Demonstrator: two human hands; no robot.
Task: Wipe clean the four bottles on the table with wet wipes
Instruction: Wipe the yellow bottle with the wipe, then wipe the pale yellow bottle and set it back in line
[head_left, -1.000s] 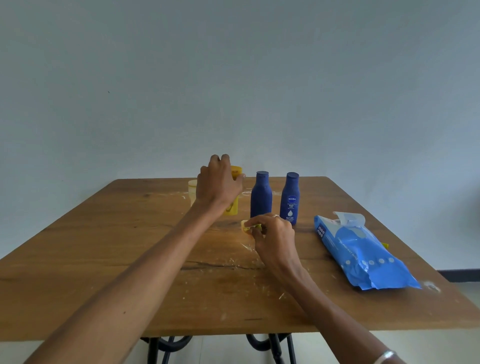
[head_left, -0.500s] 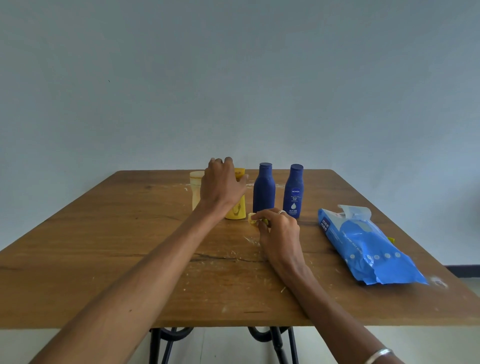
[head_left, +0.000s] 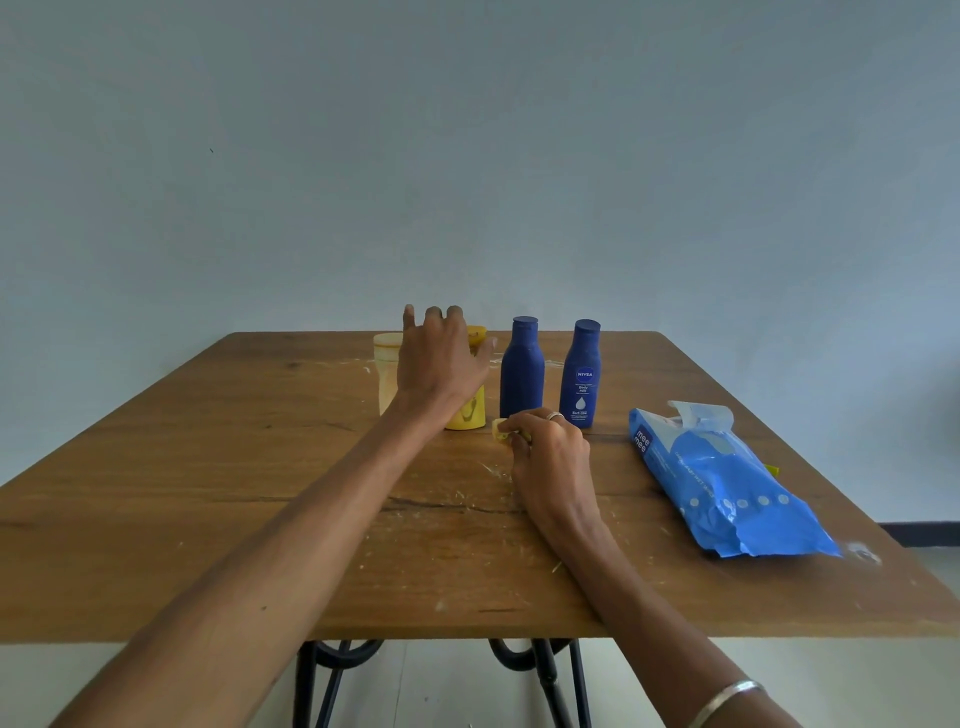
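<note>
Several bottles stand in a row at the far middle of the wooden table (head_left: 156, 493): a pale cream bottle (head_left: 385, 374), a yellow bottle (head_left: 470, 410), a plain dark blue bottle (head_left: 521, 374) and a labelled dark blue bottle (head_left: 582, 374). My left hand (head_left: 439, 358) hovers in front of the yellow bottle with fingers spread, hiding most of it. Whether it touches the bottle I cannot tell. My right hand (head_left: 548, 452) rests on the table before the blue bottles, pinching a small yellowish wad of wipe (head_left: 500, 430).
A blue wet-wipe pack (head_left: 722, 488) lies at the right of the table, its flap lifted. White smears and specks mark the wood. The table's front edge runs near me, with black metal legs (head_left: 540, 675) below. A plain wall stands behind.
My left hand's fingers have lifted and spread off the yellow bottle. The right hand with the wad stays by the blue bottles. The view has tilted slightly.
</note>
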